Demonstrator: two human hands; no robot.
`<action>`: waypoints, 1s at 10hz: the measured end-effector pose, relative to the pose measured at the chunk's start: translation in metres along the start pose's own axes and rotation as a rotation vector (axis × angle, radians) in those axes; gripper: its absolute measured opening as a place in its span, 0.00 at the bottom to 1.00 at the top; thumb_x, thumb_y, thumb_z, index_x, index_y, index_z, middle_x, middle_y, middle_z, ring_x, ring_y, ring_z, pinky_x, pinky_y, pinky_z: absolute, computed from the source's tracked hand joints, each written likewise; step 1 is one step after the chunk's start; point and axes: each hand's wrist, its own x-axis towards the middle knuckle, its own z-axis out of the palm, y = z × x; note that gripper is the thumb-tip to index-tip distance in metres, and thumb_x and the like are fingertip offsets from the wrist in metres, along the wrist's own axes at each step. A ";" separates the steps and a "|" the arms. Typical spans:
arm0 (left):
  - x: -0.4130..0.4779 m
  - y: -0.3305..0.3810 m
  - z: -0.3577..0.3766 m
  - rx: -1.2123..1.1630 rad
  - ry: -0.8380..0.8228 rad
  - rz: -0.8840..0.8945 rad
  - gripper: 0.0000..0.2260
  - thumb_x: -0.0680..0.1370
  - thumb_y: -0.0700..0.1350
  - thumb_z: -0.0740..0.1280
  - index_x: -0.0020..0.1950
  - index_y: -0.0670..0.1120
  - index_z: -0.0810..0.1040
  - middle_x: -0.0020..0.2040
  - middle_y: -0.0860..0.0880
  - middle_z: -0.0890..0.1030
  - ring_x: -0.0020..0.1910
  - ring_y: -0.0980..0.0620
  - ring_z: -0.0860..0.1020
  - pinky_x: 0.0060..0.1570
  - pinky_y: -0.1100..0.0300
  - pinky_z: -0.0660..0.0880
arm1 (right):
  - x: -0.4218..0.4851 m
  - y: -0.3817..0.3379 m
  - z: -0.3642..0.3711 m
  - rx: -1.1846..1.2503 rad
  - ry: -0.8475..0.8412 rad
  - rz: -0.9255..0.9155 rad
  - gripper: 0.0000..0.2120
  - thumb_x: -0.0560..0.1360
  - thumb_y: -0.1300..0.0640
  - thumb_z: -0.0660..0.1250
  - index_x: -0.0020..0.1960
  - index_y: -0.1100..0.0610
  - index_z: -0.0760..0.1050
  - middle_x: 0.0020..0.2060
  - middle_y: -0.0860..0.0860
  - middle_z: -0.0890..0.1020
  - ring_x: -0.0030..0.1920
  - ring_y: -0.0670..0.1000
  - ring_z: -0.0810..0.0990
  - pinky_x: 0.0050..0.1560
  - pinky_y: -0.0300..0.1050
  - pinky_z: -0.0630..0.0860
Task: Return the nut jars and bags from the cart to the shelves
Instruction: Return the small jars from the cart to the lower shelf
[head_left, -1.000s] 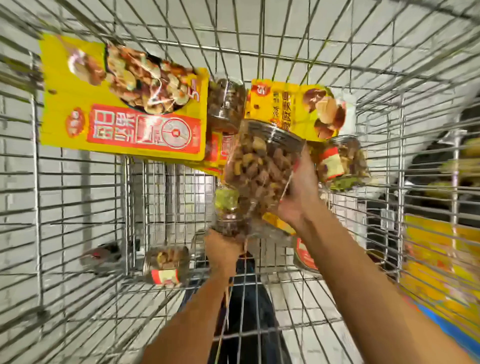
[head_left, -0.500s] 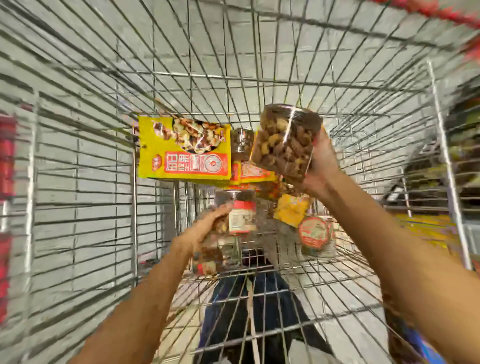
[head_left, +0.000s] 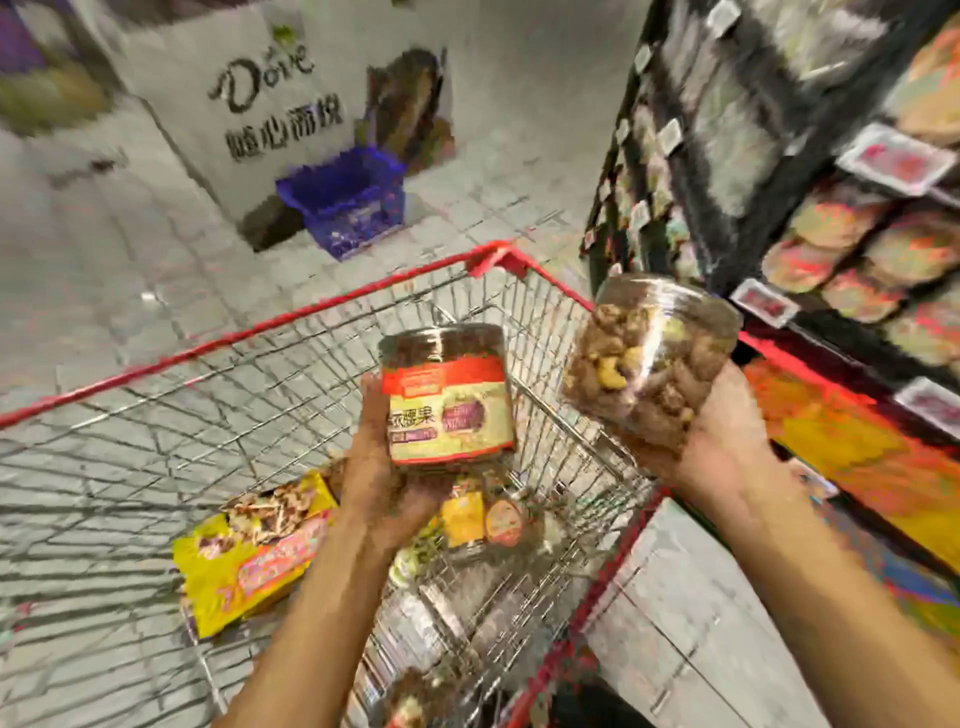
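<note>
Now, with the left hand clamped on the labelled jar and the right hand on the clear nut jar above the cart, each should reach the shelves upright, separately.

The left hand held a labelled nut jar upright above the cart. The right hand held a clear nut jar, tilted, beside the shelves. A yellow bag lay in the cart.
</note>
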 end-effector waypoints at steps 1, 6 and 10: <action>0.027 -0.028 0.034 0.119 -0.048 -0.077 0.34 0.55 0.59 0.79 0.55 0.44 0.82 0.50 0.45 0.84 0.47 0.47 0.83 0.49 0.47 0.80 | -0.031 -0.027 -0.037 0.140 0.041 -0.080 0.21 0.72 0.51 0.55 0.31 0.56 0.82 0.29 0.48 0.80 0.34 0.46 0.74 0.51 0.38 0.72; 0.088 -0.270 0.224 0.259 -0.301 -0.390 0.40 0.58 0.64 0.68 0.66 0.45 0.74 0.50 0.44 0.82 0.47 0.47 0.81 0.55 0.44 0.74 | -0.171 -0.131 -0.288 0.277 0.494 -0.338 0.09 0.69 0.51 0.60 0.39 0.52 0.76 0.32 0.53 0.76 0.31 0.51 0.75 0.40 0.39 0.74; 0.154 -0.328 0.230 0.323 -0.134 -0.410 0.34 0.71 0.67 0.59 0.68 0.45 0.73 0.62 0.42 0.77 0.59 0.42 0.76 0.66 0.40 0.67 | -0.138 -0.156 -0.344 0.436 0.504 -0.305 0.09 0.73 0.47 0.58 0.37 0.49 0.66 0.33 0.52 0.59 0.31 0.49 0.60 0.35 0.41 0.61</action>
